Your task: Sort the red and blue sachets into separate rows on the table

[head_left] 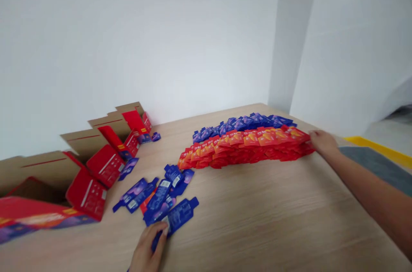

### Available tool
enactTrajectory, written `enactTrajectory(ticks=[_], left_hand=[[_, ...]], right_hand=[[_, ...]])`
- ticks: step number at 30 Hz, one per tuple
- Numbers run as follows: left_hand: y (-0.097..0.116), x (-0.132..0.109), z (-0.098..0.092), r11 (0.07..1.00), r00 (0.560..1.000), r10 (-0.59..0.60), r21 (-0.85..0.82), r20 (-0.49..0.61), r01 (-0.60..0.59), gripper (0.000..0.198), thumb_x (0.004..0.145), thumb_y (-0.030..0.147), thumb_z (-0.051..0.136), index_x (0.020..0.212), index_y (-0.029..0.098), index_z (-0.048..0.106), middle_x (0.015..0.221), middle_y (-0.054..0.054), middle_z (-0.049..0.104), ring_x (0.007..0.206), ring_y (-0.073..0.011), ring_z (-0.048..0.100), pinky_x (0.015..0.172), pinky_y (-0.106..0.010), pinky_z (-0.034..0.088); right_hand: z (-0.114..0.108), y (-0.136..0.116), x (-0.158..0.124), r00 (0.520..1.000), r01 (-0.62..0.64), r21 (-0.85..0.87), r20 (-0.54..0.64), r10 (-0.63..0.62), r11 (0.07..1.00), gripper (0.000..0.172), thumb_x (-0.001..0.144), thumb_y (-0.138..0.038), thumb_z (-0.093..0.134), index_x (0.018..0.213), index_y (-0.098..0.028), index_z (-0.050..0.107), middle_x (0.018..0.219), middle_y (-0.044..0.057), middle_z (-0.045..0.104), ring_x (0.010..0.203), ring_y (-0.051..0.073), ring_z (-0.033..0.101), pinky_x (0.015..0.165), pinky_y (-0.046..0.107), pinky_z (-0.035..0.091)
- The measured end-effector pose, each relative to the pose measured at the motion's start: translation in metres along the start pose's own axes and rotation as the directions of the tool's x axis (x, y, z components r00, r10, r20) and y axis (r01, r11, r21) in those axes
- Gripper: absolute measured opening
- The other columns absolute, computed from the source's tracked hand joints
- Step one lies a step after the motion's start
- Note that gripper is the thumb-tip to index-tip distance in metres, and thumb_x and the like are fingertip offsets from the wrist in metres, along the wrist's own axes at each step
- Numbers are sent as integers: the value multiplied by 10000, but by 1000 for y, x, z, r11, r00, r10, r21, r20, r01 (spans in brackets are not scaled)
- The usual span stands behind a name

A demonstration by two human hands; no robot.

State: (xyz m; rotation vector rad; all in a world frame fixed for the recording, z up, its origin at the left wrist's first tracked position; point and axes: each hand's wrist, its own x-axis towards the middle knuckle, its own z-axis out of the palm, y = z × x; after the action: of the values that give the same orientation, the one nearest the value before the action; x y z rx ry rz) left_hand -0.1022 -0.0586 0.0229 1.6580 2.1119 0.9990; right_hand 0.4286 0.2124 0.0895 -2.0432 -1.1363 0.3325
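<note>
My left hand (149,244) is closed on a blue spout-shaped pouch (180,215) near the table's front. Just beyond it lies a loose pile of blue pouches (157,197), with a bit of orange-red showing among them. Far to the right, my right hand (323,142) has its fingers closed at the end of a long overlapping row of red-orange pouches (244,145). The fingertips grip the edge of a red pouch (301,134) there. Behind that row runs a second row of blue pouches (241,122).
Open red cardboard boxes (93,192) with brown flaps line the table's left side. Single blue pouches (128,168) lie beside them. A white wall (161,40) bounds the back of the wooden table (257,207). A yellow edge (380,149) shows beyond the right side.
</note>
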Motion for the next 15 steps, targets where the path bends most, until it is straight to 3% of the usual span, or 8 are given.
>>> enactTrajectory(ticks=[2, 4, 6, 11, 15], left_hand=[[-1, 6, -5, 998, 998, 32, 57, -57, -29, 287, 776, 421, 486, 904, 227, 656, 997, -45, 663, 998, -234, 585, 938, -371, 437], [-5, 20, -10, 992, 994, 57, 115, -94, -46, 313, 820, 388, 426, 972, 199, 623, 1039, -62, 641, 1037, -226, 561, 951, -385, 421], [-12, 41, -14, 977, 995, 35, 211, -96, -14, 339, 838, 326, 391, 1065, 157, 577, 1102, -88, 610, 1080, -226, 533, 966, -393, 400], [-35, 92, -20, 873, 987, -145, 479, 75, 92, 436, 766, 99, 380, 1176, 46, 518, 1215, -167, 539, 1180, -235, 449, 1034, -366, 290], [-47, 107, -25, 893, 961, -159, 448, 227, 41, 532, 679, 235, 568, 1194, 110, 535, 1282, -133, 500, 1213, -272, 407, 1023, -366, 288]], right_hand=[[-6, -3, -17, 998, -19, 9, -53, 20, 1000, 361, 827, -122, 471, 1130, 35, 588, 983, 290, 620, 676, 182, 571, 582, 314, 357], [-9, -3, -38, 990, -70, 112, -117, 83, 991, 439, 822, -144, 485, 1236, -2, 518, 994, 277, 621, 579, 138, 527, 527, 311, 350], [-8, -1, -62, 989, -75, 237, -105, 102, 969, 435, 805, -181, 502, 1228, -82, 541, 974, 234, 634, 514, 104, 484, 482, 297, 348], [13, 8, -132, 986, 115, 473, 49, -157, 873, 304, 657, -324, 571, 930, -197, 606, 928, 81, 625, 628, 151, 557, 565, 307, 471], [34, 9, -180, 943, 155, 458, 196, -269, 875, 372, 630, -456, 548, 904, -205, 574, 870, 54, 620, 653, 183, 578, 610, 327, 496]])
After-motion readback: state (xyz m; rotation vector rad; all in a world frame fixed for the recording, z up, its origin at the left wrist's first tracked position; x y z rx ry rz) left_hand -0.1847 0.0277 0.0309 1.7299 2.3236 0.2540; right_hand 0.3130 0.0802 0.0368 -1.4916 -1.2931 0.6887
